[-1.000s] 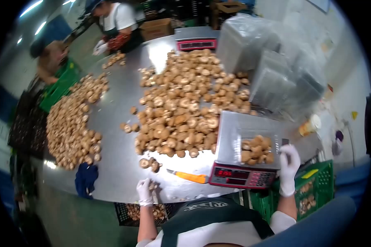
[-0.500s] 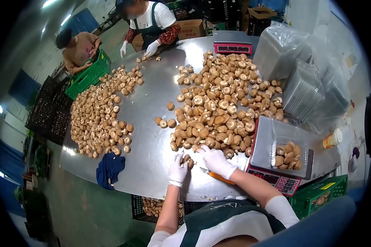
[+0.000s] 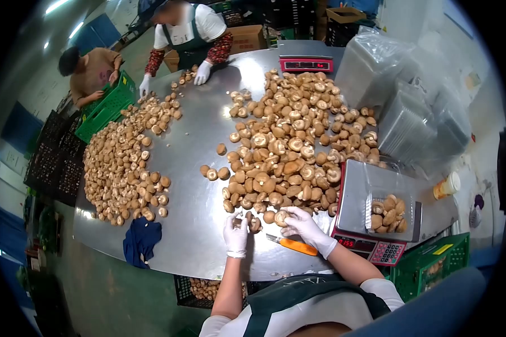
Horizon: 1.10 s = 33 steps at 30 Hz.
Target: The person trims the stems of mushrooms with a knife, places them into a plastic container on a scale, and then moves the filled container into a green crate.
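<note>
My left hand (image 3: 236,233), in a white glove, rests on the steel table (image 3: 191,146) with its fingers closed around a mushroom (image 3: 254,224) at the near edge of the big mushroom pile (image 3: 289,140). My right hand (image 3: 302,223), also gloved, grips another mushroom (image 3: 281,217) from the pile's front. An orange-handled knife (image 3: 292,245) lies just below my right wrist. A clear tray of mushrooms (image 3: 388,212) sits on the scale (image 3: 371,208) to the right.
A second mushroom heap (image 3: 121,163) covers the table's left side, with a blue cloth (image 3: 141,240) near the front edge. Two other people work at the far side. Stacked clear trays in plastic (image 3: 416,112), a second scale (image 3: 305,63) and green crates (image 3: 104,109) surround the table.
My right hand came off the scale tray, crossed left over the knife to the pile and closed on a mushroom. My left hand moved up to a mushroom at the pile's edge.
</note>
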Tool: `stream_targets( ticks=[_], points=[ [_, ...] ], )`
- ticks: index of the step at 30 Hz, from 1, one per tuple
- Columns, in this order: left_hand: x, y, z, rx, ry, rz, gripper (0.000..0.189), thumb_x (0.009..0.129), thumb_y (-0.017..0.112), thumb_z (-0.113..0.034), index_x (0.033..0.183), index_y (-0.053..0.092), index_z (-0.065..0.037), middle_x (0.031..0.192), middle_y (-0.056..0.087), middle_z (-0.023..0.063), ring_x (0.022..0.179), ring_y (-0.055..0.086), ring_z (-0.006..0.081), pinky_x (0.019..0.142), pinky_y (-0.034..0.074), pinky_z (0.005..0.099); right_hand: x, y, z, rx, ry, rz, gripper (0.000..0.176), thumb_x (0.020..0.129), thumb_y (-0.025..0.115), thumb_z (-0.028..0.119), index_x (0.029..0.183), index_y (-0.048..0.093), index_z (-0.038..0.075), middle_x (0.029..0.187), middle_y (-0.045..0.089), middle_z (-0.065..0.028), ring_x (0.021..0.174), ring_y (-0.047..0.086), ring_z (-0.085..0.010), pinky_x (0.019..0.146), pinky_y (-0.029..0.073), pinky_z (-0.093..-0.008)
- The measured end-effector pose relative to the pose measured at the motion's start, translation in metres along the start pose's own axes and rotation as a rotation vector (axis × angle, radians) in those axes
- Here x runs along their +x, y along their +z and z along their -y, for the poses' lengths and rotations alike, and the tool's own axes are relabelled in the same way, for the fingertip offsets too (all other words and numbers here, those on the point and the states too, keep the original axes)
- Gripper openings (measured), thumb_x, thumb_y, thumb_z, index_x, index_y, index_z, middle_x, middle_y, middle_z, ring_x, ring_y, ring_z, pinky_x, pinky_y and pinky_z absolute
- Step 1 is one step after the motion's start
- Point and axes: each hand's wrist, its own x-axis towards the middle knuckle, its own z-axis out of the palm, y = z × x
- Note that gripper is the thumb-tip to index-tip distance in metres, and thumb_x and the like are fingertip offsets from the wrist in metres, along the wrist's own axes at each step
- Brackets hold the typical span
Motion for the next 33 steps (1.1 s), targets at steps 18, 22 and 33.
stream_targets(
  ticks=[18,22,33],
  points=[
    [-0.096,-0.022,-0.084,-0.762,-0.559,0.716,0.045,0.094,0.047,-0.019,0.135,0.035,-0.005,0.103,0.058,0.013,0.077,0.06,0.016,0.064,0.052,0.0246,-0.049,-0.006,-0.04,-0.707,-0.444,-0.039,0.048,0.077,0.067,0.021,0.118,0.049,0.005,0.109,0.048,-0.0118,0.098,0.05,-0.0244,0.084,0.042,-0.0336],
    [-0.111,-0.058,-0.057,-1.294,-0.792,0.453,0.039,0.094,0.044,-0.023,0.129,0.04,-0.005,0.103,0.055,0.0157,0.084,0.059,0.0237,0.067,0.056,0.0311,-0.042,-0.013,-0.074,-1.553,-0.562,-0.057,0.045,0.072,0.066,0.022,0.11,0.051,0.006,0.109,0.049,-0.0158,0.092,0.051,-0.0314,0.077,0.043,-0.0366],
    [-0.159,-0.061,-0.059,-0.82,-0.463,0.13,0.037,0.08,0.056,0.005,0.114,0.044,-0.005,0.1,0.055,0.013,0.086,0.061,0.0252,0.07,0.052,0.0302,-0.076,0.034,-0.027,-0.951,-0.338,0.379,0.036,0.078,0.058,0.014,0.109,0.047,-0.001,0.101,0.053,-0.0214,0.092,0.055,-0.0367,0.081,0.045,-0.0375]
  ],
)
